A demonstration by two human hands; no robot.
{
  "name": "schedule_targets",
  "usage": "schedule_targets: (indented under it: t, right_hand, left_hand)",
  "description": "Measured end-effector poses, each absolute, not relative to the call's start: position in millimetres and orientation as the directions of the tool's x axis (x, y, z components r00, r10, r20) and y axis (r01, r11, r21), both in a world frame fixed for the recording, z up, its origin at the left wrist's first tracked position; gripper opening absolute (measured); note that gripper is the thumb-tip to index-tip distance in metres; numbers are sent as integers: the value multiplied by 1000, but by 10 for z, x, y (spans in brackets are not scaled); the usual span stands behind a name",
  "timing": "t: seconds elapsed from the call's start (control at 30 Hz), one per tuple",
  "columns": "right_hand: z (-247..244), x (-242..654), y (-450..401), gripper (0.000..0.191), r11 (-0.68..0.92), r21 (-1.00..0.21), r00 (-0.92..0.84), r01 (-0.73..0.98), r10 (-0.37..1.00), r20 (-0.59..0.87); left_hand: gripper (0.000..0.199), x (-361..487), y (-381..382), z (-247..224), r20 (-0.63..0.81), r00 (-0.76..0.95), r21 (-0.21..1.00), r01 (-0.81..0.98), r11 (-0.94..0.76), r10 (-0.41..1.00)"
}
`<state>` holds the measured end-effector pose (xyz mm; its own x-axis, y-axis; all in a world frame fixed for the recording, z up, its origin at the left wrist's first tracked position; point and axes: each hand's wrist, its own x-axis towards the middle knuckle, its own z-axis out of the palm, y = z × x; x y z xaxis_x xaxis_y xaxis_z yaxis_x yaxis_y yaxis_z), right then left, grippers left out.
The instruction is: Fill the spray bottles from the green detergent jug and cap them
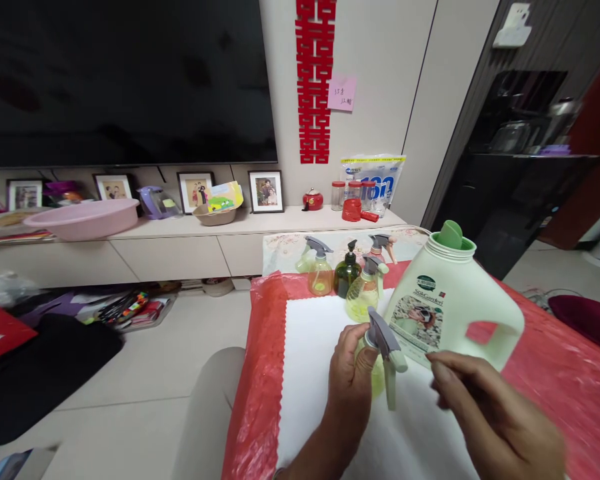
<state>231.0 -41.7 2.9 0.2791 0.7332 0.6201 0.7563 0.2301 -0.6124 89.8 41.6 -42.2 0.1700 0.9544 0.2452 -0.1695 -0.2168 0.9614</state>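
My left hand [351, 377] is wrapped round the neck of a yellow-green spray bottle [377, 377] with a grey and pale green trigger head, held over a white cloth [310, 360]. To the right, my right hand [495, 413] is beside the trigger, apart from it, thumb and forefinger pinched together; whether anything is between them is too small to tell. Behind it stands a large pale green jug [460, 300] with a green cap piece in its mouth. Further back are another yellow spray bottle [363, 297], a dark green pump bottle [347, 273] and an orange-tinted spray bottle [321, 275].
Red plastic sheeting [265, 347] covers the table under the cloth. A low cabinet [170, 257] beyond holds a pink basin [85, 219], picture frames and red-lidded jars. My knee [215, 400] is left of the table.
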Motion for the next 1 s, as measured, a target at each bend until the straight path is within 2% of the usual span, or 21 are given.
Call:
schedule_targets:
  t: [0.13, 0.27, 0.47, 0.6, 0.73, 0.9, 1.0]
  right_hand:
    - [-132, 2302, -64, 28, 384, -511, 83, 769, 733, 675]
    - [-235, 2173, 27, 32, 440, -483, 1, 757, 738, 674]
    - [-358, 2153, 59, 24, 467, -514, 38, 720, 713, 700]
    - [-391, 2134, 79, 20, 472, -565, 81, 676, 715, 694]
    - [-401, 2104, 84, 14, 470, -600, 127, 648, 709, 694]
    - [-430, 2106, 90, 24, 479, -624, 97, 617, 741, 665]
    - [-457, 2090, 96, 20, 489, -620, 108, 613, 726, 679]
  left_hand:
    - [34, 899, 419, -424, 314, 177, 944, -164, -286, 933]
    - [39, 893, 445, -432, 358, 193, 930, -163, -330, 914]
    - [42, 890, 426, -477, 331, 185, 938, -167, -303, 925]
    - [39, 902, 404, -522, 256, 164, 925, -328, -192, 953]
    - [33, 908, 396, -512, 272, 194, 901, -396, -179, 942]
    - [30, 920, 361, -468, 211, 154, 929, -338, -149, 965]
    - [32, 914, 347, -446, 207, 116, 947, -272, -170, 971]
